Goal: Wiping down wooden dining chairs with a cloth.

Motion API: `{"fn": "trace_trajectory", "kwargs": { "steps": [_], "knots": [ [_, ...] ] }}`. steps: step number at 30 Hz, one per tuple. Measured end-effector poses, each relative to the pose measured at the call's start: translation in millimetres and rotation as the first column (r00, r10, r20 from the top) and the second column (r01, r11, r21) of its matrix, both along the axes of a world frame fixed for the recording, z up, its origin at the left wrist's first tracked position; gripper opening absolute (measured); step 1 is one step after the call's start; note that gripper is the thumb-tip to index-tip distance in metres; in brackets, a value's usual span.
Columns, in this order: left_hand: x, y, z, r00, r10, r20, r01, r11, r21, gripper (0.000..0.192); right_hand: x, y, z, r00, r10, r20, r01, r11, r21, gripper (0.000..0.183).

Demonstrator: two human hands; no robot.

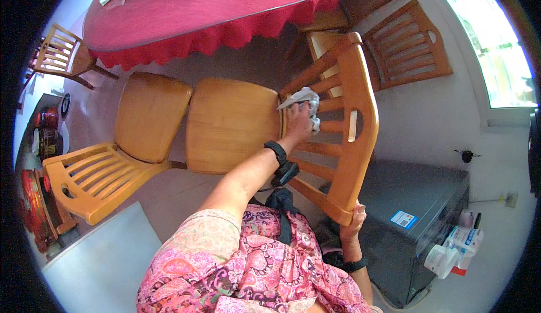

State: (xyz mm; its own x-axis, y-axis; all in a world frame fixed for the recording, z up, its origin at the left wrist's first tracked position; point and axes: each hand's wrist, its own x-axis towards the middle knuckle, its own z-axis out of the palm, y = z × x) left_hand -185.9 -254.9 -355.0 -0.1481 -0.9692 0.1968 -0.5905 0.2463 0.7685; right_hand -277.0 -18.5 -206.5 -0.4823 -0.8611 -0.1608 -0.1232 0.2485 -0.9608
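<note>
My left hand point(299, 122) grips a crumpled whitish cloth point(310, 99) against the lower slats of a wooden chair's backrest, close to the rear edge of the seat. At the backrest's near corner, my right hand point(354, 221) is closed around the top rail. The wooden chair point(232, 124) has a flat, light-brown seat and a slatted back with an oval handle slot. Black bands circle both wrists. Part of the cloth is hidden beneath my left fingers.
A second wooden chair point(148, 116) stands close on the left. Beyond is a table with a red cloth point(203, 17). More chairs point(412, 44) line the wall at right. A dark cabinet point(405, 199) sits beside my right arm, and a pale panel point(105, 258) is at lower left.
</note>
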Motion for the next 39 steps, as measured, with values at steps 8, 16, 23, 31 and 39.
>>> {"fn": "trace_trajectory", "kwargs": {
  "steps": [8, 16, 23, 31, 39],
  "knots": [
    [16.3, -8.0, -54.2, 0.995, 0.079, -0.057, -0.049, 0.912, 0.406, 0.038, 11.3, -17.8, 32.6, 0.982, 0.182, -0.042, -0.181, 0.983, 0.014, 0.076],
    [42.1, -4.9, -164.7, 0.995, 0.062, -0.077, -0.014, 0.86, 0.511, 0.04, -6.9, -26.4, 29.7, 0.814, 0.432, -0.389, -0.509, 0.852, -0.119, 0.062],
    [31.6, 9.4, -128.9, 0.974, 0.118, -0.191, 0.039, 0.75, 0.66, 0.04, -18.8, -37.0, 34.4, 0.759, 0.527, -0.382, -0.62, 0.763, -0.181, 0.052],
    [44.1, 32.8, -20.9, 0.949, -0.307, -0.069, 0.311, 0.884, 0.348, 0.04, -14.9, -38.3, 37.3, 0.779, 0.468, -0.418, -0.571, 0.804, -0.165, 0.055],
    [16.5, 53.1, 89.8, 0.96, -0.273, 0.07, 0.277, 0.958, -0.069, 0.054, 3.1, -27.8, 36.0, 0.894, 0.37, -0.253, -0.398, 0.915, -0.07, 0.063]
  ]
}}
